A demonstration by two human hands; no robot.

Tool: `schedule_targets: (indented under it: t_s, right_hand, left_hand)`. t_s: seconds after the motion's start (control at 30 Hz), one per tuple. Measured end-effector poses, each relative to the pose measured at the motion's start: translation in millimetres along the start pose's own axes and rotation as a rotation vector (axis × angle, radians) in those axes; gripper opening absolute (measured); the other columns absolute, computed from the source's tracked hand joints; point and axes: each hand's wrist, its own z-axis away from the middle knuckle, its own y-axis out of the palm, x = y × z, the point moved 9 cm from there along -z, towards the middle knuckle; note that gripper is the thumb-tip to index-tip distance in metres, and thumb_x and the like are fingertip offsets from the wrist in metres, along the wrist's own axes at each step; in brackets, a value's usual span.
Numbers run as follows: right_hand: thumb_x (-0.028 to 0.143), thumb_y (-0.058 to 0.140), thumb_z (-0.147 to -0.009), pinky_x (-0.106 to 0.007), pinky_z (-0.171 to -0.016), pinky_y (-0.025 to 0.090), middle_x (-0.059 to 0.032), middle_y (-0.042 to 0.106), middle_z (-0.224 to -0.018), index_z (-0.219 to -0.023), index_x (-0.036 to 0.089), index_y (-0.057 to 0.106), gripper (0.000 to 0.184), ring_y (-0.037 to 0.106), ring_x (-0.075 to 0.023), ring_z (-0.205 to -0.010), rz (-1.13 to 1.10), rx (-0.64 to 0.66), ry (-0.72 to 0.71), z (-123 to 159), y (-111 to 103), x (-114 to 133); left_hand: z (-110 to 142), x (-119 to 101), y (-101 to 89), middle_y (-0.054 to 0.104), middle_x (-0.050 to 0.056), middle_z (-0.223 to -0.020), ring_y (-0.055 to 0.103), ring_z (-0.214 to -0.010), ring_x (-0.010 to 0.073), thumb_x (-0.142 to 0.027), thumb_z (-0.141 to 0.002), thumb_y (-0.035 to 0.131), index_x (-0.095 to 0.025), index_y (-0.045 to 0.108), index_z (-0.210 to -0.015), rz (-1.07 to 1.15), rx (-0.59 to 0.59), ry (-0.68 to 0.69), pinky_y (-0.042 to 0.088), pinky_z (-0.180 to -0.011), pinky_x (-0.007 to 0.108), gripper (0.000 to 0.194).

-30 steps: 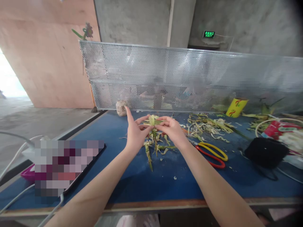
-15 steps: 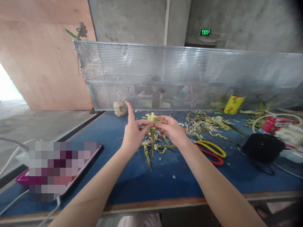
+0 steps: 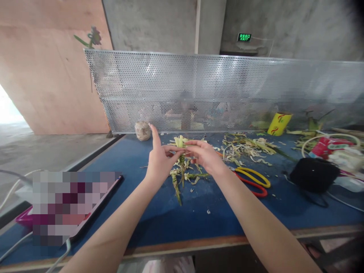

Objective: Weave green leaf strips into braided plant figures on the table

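Pale green plant strips point(image 3: 179, 141), woven into a narrow braid, stand up between my two hands over the table's middle. My left hand point(image 3: 160, 161) pinches the braid between thumb and fingers, its index finger or thumb pointing upward; I cannot tell which. From the other side my right hand point(image 3: 206, 156) grips the same strips, its fingertips touching the left ones. Part of the braid is hidden behind the fingers. Below lie knotted green plant pieces point(image 3: 176, 185) with dangling ends. Scissors with red and yellow handles point(image 3: 254, 177) rest beside my right forearm, blades partly covered.
Peeled plant scraps point(image 3: 250, 147) are heaped at the back right, near a yellow roll point(image 3: 280, 124). A black item point(image 3: 314, 174) lies at right, and a screen device with cables point(image 3: 99, 206) at left. A pale round bundle point(image 3: 142, 131) stands before the perforated metal panel point(image 3: 148, 87).
The whole view has shifted slightly. Both hands keep their pinch on the braid, with only small finger movements; the surrounding things lie as before.
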Motion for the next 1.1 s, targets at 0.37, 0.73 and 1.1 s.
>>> schedule_targets:
  t_s: [0.37,0.73,1.1]
  right_hand:
    - [0.024,0.068,-0.065,-0.017,-0.040,0.041,-0.0026,0.064,-0.076,-0.081,0.020,0.061,0.018,0.060,-0.0112,-0.062,-0.004,0.015,0.009,-1,-3,-2]
    - [0.023,0.065,-0.069,-0.018,-0.045,0.044,-0.0041,0.065,-0.081,-0.083,0.019,0.060,0.015,0.060,-0.0111,-0.067,-0.016,0.070,0.031,-2,0,-2]
    - [0.020,0.066,-0.067,-0.020,-0.046,0.044,-0.0028,0.064,-0.075,-0.085,0.019,0.061,0.019,0.059,-0.0119,-0.064,0.199,0.042,-0.139,0,0,14]
  left_hand:
    - [-3,15,1.4,0.069,0.004,-0.075,0.060,-0.053,0.0133,-0.017,-0.063,0.070,-0.021,-0.016,-0.136,0.147,0.003,-0.090,0.049,-0.049,0.022,0.113]
    - [-5,22,4.0,0.068,0.004,-0.074,0.058,-0.050,0.0117,-0.017,-0.065,0.067,-0.017,-0.018,-0.136,0.212,0.013,-0.107,0.048,-0.049,0.022,0.111]
    - [-4,20,5.9,0.068,0.003,-0.072,0.057,-0.048,0.0110,-0.017,-0.064,0.068,-0.016,-0.017,-0.136,0.251,0.012,-0.150,0.047,-0.047,0.021,0.112]
